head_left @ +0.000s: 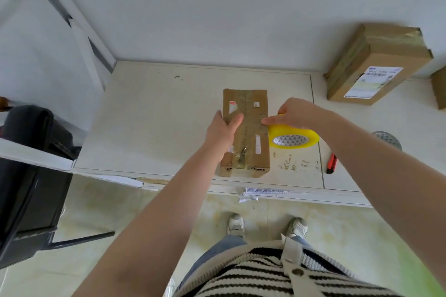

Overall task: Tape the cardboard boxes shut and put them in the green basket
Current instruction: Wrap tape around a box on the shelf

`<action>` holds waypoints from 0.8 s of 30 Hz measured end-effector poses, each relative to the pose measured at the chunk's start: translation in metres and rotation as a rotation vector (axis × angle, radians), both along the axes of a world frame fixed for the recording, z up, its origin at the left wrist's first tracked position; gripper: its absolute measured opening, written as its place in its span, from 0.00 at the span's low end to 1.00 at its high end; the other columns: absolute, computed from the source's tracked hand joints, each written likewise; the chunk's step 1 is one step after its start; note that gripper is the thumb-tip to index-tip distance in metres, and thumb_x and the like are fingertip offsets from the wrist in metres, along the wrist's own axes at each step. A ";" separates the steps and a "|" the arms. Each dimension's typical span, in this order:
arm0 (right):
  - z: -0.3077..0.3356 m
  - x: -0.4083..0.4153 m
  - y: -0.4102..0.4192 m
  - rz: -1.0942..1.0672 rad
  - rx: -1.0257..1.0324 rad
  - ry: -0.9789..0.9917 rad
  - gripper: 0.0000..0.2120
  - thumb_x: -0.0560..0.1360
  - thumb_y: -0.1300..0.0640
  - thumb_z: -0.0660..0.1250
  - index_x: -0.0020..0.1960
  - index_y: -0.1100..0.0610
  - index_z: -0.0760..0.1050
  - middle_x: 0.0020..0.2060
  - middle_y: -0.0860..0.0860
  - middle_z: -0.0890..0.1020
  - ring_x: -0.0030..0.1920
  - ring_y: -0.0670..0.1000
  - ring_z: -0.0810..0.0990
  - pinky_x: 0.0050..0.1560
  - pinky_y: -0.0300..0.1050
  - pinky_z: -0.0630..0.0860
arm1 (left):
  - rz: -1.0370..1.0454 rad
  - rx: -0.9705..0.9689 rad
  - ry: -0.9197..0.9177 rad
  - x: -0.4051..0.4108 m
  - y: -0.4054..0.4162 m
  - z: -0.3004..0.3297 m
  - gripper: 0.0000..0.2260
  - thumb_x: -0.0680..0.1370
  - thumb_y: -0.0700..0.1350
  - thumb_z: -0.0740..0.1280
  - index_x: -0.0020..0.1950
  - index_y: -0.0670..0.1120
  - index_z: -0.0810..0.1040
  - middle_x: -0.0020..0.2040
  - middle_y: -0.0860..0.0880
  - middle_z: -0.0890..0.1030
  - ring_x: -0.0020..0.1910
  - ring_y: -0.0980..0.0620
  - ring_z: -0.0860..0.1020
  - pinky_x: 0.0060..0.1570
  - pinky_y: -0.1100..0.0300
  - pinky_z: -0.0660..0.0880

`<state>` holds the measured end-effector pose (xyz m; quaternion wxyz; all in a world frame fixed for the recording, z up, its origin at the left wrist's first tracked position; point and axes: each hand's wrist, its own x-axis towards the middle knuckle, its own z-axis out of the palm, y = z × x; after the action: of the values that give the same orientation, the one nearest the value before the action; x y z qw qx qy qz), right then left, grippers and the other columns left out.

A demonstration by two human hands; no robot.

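Plain home room or small packing corner, bare white walls (pixel 217 7), scuffed cream worktop (pixel 149 116), pale tiled floor (pixel 120 205), taped parcels (pixel 376 65), black chair (pixel 31 176)

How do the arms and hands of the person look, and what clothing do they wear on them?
Both forearms are bare up to the picture's lower edge: no sleeve reaches them. The left hand and the right hand carry no gloves, and no watch, ring or bracelet shows. On the body below is a knitted top with dark and cream stripes, crossed by a pale strap with a round stud.
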<state>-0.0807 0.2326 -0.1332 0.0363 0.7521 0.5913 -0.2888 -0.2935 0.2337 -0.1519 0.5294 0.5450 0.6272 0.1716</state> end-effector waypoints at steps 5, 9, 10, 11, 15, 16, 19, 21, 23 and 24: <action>0.001 -0.001 -0.004 -0.014 0.021 0.000 0.32 0.66 0.27 0.65 0.30 0.58 0.72 0.24 0.49 0.71 0.27 0.50 0.72 0.31 0.42 0.65 | -0.178 0.472 0.502 0.033 -0.011 0.012 0.33 0.83 0.51 0.58 0.80 0.51 0.40 0.80 0.41 0.43 0.78 0.39 0.54 0.75 0.40 0.56; 0.006 0.010 -0.014 -0.002 0.030 0.163 0.28 0.72 0.29 0.62 0.30 0.53 0.73 0.25 0.48 0.74 0.27 0.48 0.72 0.32 0.42 0.65 | -0.330 0.469 0.693 0.043 -0.013 0.005 0.34 0.79 0.67 0.41 0.81 0.51 0.42 0.80 0.41 0.38 0.79 0.41 0.43 0.76 0.39 0.43; 0.008 0.016 -0.018 -0.021 0.063 0.228 0.25 0.73 0.31 0.62 0.30 0.51 0.74 0.26 0.47 0.74 0.28 0.48 0.73 0.32 0.41 0.65 | -0.325 0.479 0.707 0.039 -0.012 0.004 0.38 0.76 0.70 0.38 0.81 0.51 0.42 0.80 0.41 0.38 0.79 0.41 0.43 0.76 0.39 0.43; 0.010 0.023 -0.022 -0.052 0.107 0.284 0.24 0.74 0.32 0.62 0.31 0.50 0.74 0.26 0.46 0.74 0.29 0.48 0.73 0.33 0.41 0.65 | -0.320 0.494 0.714 0.035 -0.012 0.003 0.41 0.73 0.72 0.35 0.81 0.51 0.43 0.80 0.40 0.39 0.79 0.41 0.43 0.75 0.39 0.43; 0.005 0.039 -0.035 -0.085 0.133 0.188 0.33 0.71 0.29 0.62 0.35 0.60 0.78 0.26 0.50 0.74 0.29 0.51 0.72 0.33 0.43 0.66 | -0.299 0.506 0.719 0.025 -0.010 0.000 0.47 0.67 0.77 0.32 0.80 0.52 0.42 0.80 0.40 0.39 0.79 0.40 0.41 0.75 0.37 0.41; 0.003 0.038 -0.039 -0.069 0.086 0.085 0.35 0.70 0.26 0.60 0.35 0.60 0.77 0.27 0.51 0.75 0.29 0.51 0.74 0.33 0.43 0.66 | -0.304 0.499 0.716 0.025 -0.009 -0.001 0.47 0.67 0.78 0.34 0.80 0.53 0.41 0.79 0.40 0.38 0.79 0.40 0.40 0.75 0.37 0.40; -0.002 0.035 -0.043 -0.095 0.061 0.061 0.34 0.66 0.23 0.58 0.29 0.55 0.67 0.24 0.50 0.68 0.27 0.52 0.70 0.33 0.44 0.64 | -0.335 0.459 0.712 0.025 -0.006 0.000 0.51 0.65 0.82 0.43 0.80 0.54 0.38 0.79 0.41 0.34 0.78 0.41 0.37 0.74 0.37 0.38; -0.002 0.033 -0.041 -0.101 0.090 0.138 0.33 0.66 0.24 0.59 0.28 0.54 0.62 0.23 0.49 0.63 0.26 0.51 0.66 0.33 0.44 0.61 | -0.328 0.366 0.676 0.021 0.001 0.004 0.52 0.63 0.83 0.49 0.78 0.57 0.36 0.78 0.42 0.33 0.78 0.41 0.38 0.73 0.37 0.40; -0.001 0.029 -0.038 -0.093 0.105 0.187 0.32 0.68 0.25 0.60 0.29 0.54 0.61 0.23 0.48 0.61 0.25 0.50 0.63 0.32 0.44 0.59 | -0.304 0.223 0.594 0.009 0.011 0.010 0.52 0.62 0.82 0.55 0.77 0.62 0.34 0.79 0.44 0.33 0.78 0.38 0.43 0.73 0.36 0.49; 0.000 0.028 -0.037 -0.100 0.114 0.220 0.31 0.69 0.26 0.61 0.29 0.54 0.62 0.23 0.48 0.61 0.26 0.50 0.62 0.32 0.44 0.59 | -0.283 0.157 0.534 0.003 0.015 0.013 0.52 0.63 0.81 0.58 0.76 0.64 0.34 0.79 0.45 0.34 0.78 0.37 0.45 0.71 0.36 0.53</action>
<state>-0.0522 0.1959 -0.1328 -0.0862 0.7452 0.5690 -0.3368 -0.2905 0.2487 -0.1393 0.3209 0.6919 0.6468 -0.0054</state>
